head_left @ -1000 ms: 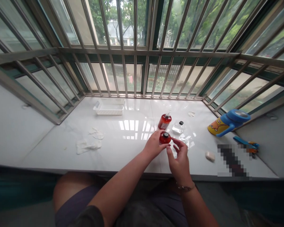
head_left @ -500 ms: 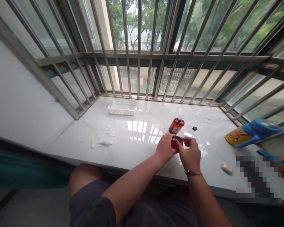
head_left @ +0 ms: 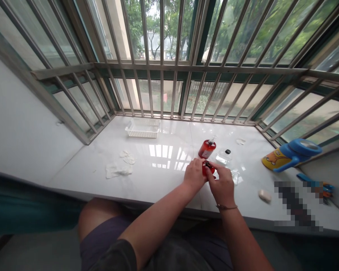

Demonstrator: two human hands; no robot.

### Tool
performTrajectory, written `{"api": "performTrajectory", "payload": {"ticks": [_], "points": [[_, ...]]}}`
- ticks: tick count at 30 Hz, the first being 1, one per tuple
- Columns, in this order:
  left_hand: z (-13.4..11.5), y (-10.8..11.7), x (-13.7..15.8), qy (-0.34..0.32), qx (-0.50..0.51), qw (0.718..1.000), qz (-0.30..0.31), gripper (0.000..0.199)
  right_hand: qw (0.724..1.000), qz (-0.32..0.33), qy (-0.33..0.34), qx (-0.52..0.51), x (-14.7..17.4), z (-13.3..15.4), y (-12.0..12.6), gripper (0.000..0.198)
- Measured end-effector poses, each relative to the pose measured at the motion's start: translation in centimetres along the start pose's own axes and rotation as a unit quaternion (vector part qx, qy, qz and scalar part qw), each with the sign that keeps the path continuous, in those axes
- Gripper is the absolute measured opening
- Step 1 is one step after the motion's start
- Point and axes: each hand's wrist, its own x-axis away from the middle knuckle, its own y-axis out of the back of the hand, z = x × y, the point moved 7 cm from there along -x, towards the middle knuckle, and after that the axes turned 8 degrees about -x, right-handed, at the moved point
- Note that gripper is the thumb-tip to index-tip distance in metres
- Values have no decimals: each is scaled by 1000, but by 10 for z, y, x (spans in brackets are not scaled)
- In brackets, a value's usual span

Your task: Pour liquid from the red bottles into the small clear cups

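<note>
My left hand (head_left: 194,175) is wrapped around a small red bottle (head_left: 204,171) from its left side. The fingers of my right hand (head_left: 222,184) are closed at the bottle's dark top, the thumb pressing near it. I cannot tell whether that dark part is a cap or an opening. Just beyond my hands stands a red pump bottle (head_left: 207,149) with a pale label and a clear pump head. To its right is a clear bottle (head_left: 223,157) with a black cap. Partly behind my right hand lies a clear, shiny piece (head_left: 235,177), perhaps plastic.
A white slotted basket (head_left: 142,130) stands by the window bars. Crumpled white tissues (head_left: 119,170) lie left, another (head_left: 240,141) back right. On the right are a blue-and-yellow cup (head_left: 289,155) lying tilted, a pale soap-like block (head_left: 264,195), blue-orange tools (head_left: 318,186) and a blurred-out dark object.
The view has shifted slightly right. My right fingers have shifted over the top of the small red bottle, which both hands still hold in about the same place.
</note>
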Motion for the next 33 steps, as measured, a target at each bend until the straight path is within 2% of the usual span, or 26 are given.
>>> {"api": "performTrajectory", "payload": {"ticks": [8, 11, 13, 15, 17, 19, 21, 23, 25, 27, 28, 30, 33], "points": [[-2, -1, 2, -25, 28, 999, 33, 60, 999, -4, 38, 33, 6, 1, 0, 26], [-2, 3, 8, -60, 42, 995, 63, 80, 998, -6, 44, 36, 6, 2, 1, 26], [1, 14, 17, -83, 47, 992, 78, 96, 998, -2, 47, 39, 5, 3, 1, 27], [10, 37, 29, -91, 35, 993, 69, 93, 998, 4, 47, 41, 5, 5, 2, 29], [27, 72, 42, -80, -5, 996, 33, 62, 998, 5, 45, 38, 5, 8, 5, 32], [54, 117, 55, -49, -60, 997, -18, 30, 999, -4, 41, 28, 6, 12, 11, 36], [90, 168, 70, 19, -145, 987, -70, 28, 999, -20, 35, 13, 8, 19, 19, 39], [130, 214, 87, 104, -261, 956, -88, 35, 999, -39, 32, 0, 12, 28, 28, 38], [169, 250, 105, 193, -377, 904, -62, 39, 998, -48, 36, -12, 18, 40, 35, 34], [200, 269, 121, 250, -459, 852, 8, 37, 998, -41, 44, -24, 24, 52, 38, 30], [210, 275, 127, 260, -469, 844, 29, 35, 998, -35, 49, -30, 27, 58, 38, 29], [223, 279, 134, 260, -474, 839, 59, 32, 997, -22, 60, -44, 33, 66, 36, 27], [229, 277, 134, 242, -470, 846, 71, 33, 995, 2, 73, -62, 42, 73, 28, 27]]}}
